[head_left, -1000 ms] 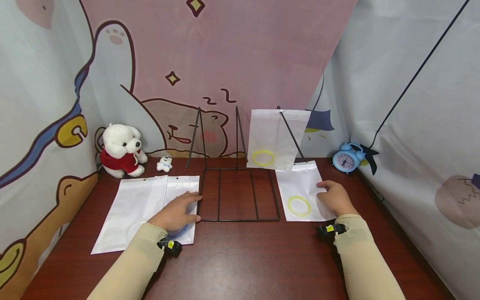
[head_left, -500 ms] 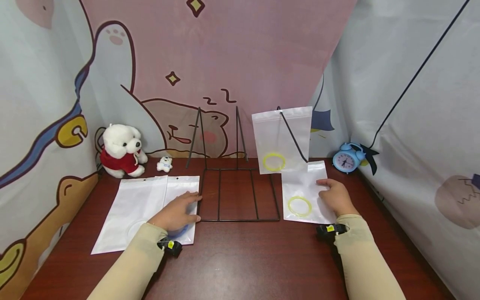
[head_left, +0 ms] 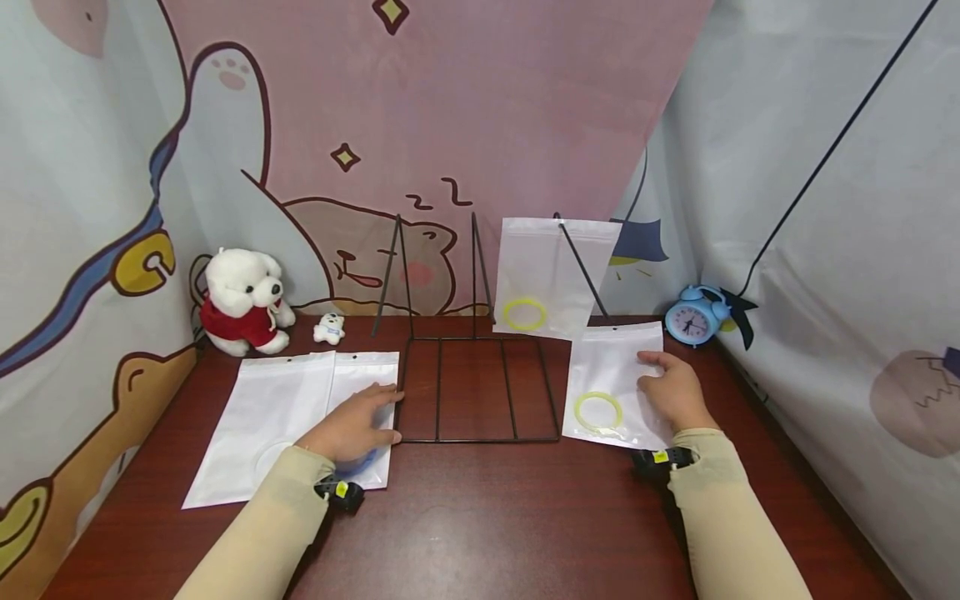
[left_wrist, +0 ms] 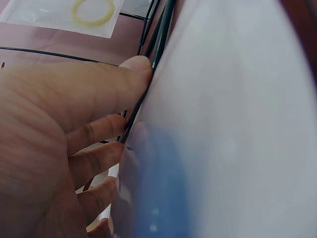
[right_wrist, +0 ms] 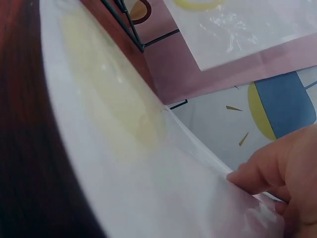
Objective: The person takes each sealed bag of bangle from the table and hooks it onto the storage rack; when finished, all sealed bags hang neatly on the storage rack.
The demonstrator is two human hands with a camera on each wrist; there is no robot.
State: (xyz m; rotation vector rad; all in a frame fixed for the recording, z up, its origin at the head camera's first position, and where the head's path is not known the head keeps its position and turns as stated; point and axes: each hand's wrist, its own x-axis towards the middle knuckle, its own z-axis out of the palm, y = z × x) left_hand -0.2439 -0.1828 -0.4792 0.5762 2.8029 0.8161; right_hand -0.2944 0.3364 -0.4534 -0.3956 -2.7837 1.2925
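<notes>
While your right grip [head_left: 672,392] pinches the near yellow-ring bag [head_left: 618,379] by its right edge, your left grip [head_left: 352,423], fingers parted, touches the black rack [head_left: 438,389]

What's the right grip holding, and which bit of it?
A plastic bag with a yellow ring inside. In the head view, the right grip pinches it by its right edge.

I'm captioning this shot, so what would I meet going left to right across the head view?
Large plush bear, left hand, yellow ring in the hanging bag, second yellow ring in the held bag, right hand. I left out overlapping things, such as the wire rack and blue alarm clock.
</notes>
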